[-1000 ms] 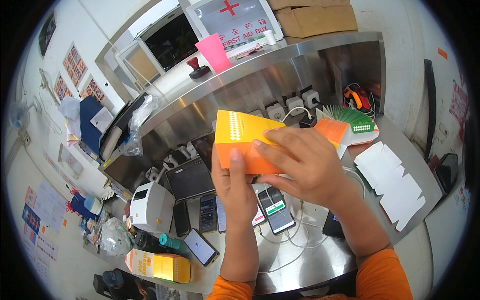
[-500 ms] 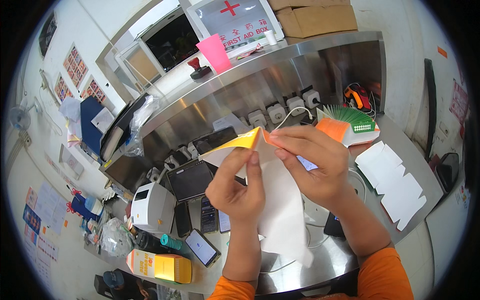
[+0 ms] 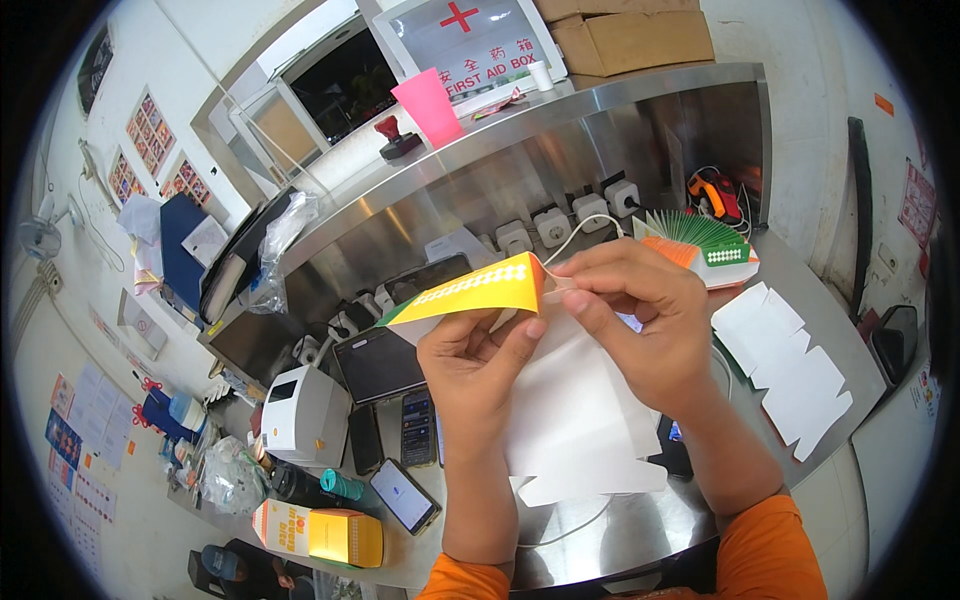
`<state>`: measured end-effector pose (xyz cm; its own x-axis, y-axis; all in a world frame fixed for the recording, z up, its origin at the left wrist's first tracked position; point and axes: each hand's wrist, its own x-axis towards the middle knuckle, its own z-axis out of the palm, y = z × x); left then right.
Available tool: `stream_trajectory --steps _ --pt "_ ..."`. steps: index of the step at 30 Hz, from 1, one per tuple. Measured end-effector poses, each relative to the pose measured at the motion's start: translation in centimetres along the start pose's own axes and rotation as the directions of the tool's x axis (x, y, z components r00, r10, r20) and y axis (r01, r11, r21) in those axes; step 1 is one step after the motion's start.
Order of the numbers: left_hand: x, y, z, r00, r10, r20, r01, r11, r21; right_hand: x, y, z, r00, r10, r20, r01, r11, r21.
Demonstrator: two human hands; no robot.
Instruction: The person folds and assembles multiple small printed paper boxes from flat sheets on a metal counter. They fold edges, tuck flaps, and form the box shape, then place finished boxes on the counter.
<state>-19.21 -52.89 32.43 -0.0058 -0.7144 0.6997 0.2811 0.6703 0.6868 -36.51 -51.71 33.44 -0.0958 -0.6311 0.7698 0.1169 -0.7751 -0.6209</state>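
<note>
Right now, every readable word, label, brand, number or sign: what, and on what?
I don't copy wording or brands; here is where print stands.
White-framed box: red cross, red lettering in two scripts, legible.
Lower-left yellow-and-white carton: large lettering, legible.
Held cardboard: white diamond pattern, no lettering readable.
Lit phone: text too small.
Wall posters: text too small.

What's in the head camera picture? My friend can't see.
A person's left hand and right hand grip a bent yellow and white card above a metal counter. On the left: phones, a white machine and a yellow carton.
</note>
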Motion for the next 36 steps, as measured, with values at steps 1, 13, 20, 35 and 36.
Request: stream_trajectory --steps 1,13,20,35,36 --pt "0.0 -0.1 -0.1 1.000 0.000 0.011 0.000 1.000 -0.002 0.0 0.1 0.0 1.000 -0.015 0.006 0.015 1.000 0.000" --pt "0.3 -0.8 -0.4 0.999 -0.013 0.033 0.016 0.997 -0.075 0.4 1.6 -1.1 0.980 -0.151 0.133 0.162 0.984 -0.074" --pt "0.5 -2.0 -0.4 1.000 0.015 0.007 -0.013 0.985 -0.174 0.3 0.8 -0.5 0.951 -0.257 0.172 0.291 0.931 -0.221" --pt "0.1 -3.9 0.8 0.986 0.134 -0.104 -0.153 0.966 -0.207 0.1 1.9 0.5 0.826 -0.533 0.184 0.550 0.692 -0.467" --pt "0.4 -3.7 1.5 0.979 0.147 -0.142 -0.173 0.966 -0.194 0.2 2.0 0.5 0.803 -0.558 0.210 0.575 0.632 -0.519"
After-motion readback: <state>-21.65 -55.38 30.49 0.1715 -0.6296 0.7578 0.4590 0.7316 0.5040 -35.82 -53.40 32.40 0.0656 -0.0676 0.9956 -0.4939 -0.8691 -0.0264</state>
